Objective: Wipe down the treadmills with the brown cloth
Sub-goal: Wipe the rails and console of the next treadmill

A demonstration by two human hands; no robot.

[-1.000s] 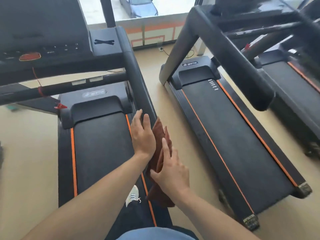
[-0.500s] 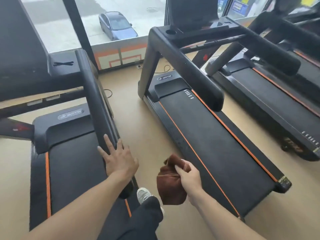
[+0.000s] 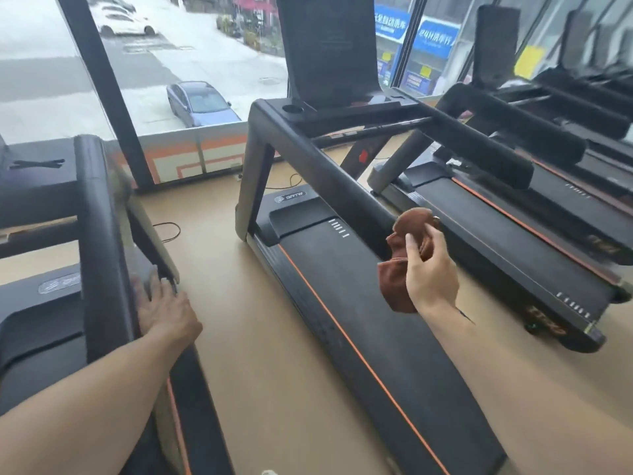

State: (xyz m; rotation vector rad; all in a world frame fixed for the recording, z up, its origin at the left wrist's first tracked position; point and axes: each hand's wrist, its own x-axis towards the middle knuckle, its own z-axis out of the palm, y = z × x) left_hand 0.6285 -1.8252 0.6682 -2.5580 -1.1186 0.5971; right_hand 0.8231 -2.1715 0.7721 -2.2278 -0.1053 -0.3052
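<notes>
- Leaning on the left treadmill (image 3: 102, 234) with the left hand (image 3: 164, 308), fingers flat and relaxed against the handrail's side panel, gripping nothing. Could slip off that slick panel if weight goes onto it.
- Crossing the bare floor gap (image 3: 239, 303) next; cable (image 3: 168, 231) lying near the front, easy to snag with a foot.
- Pinching the brown cloth (image 3: 402, 265) in the right hand (image 3: 430, 272), bunched up, hanging in the air over the middle treadmill (image 3: 342, 269), just beside its handrail. Loose wad like that could drop, or just smear instead of wiping.
</notes>
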